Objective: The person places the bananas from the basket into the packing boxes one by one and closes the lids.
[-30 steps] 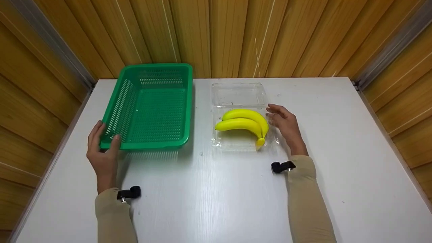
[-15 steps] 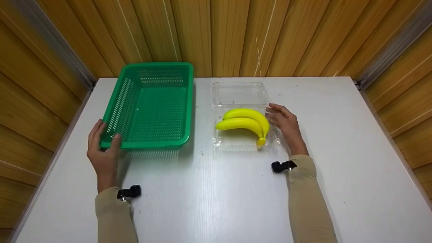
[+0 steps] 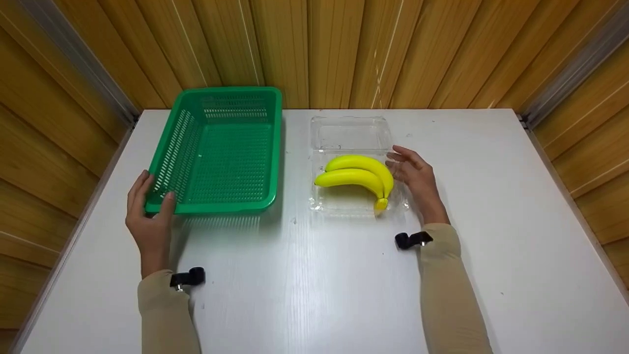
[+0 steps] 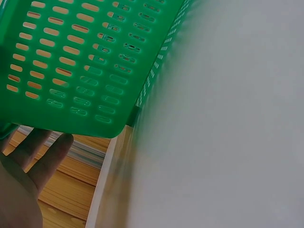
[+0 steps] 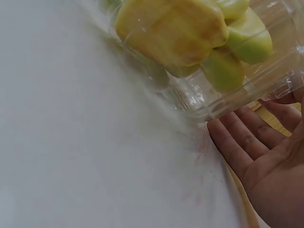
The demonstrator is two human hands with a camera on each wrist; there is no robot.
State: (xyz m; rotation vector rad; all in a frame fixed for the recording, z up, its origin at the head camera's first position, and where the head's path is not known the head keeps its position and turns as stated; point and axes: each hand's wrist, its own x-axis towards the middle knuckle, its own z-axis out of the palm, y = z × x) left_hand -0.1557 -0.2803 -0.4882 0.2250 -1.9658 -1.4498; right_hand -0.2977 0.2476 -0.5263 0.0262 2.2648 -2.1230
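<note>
At the left of the table, in the head view, lies a green perforated plastic basket (image 3: 221,208) with nothing in it. My left hand (image 3: 149,228) is at its near left corner, fingers along the left side and thumb at the front rim. In the left wrist view the fingers (image 4: 47,161) look nearly straight against the basket's outside. A bunch of yellow bananas (image 3: 354,177) sits in a clear plastic clamshell container (image 3: 339,200), whose lid lies folded back. Beside its right wall is my right hand (image 3: 417,179), fingers extended at the container's side in the right wrist view.
The white table (image 3: 319,290) bears both containers, with a gap between them. Wood-panelled walls (image 3: 329,54) rise behind the table and at both sides. A small black camera (image 3: 189,278) is strapped to the left wrist, another camera (image 3: 413,240) to the right.
</note>
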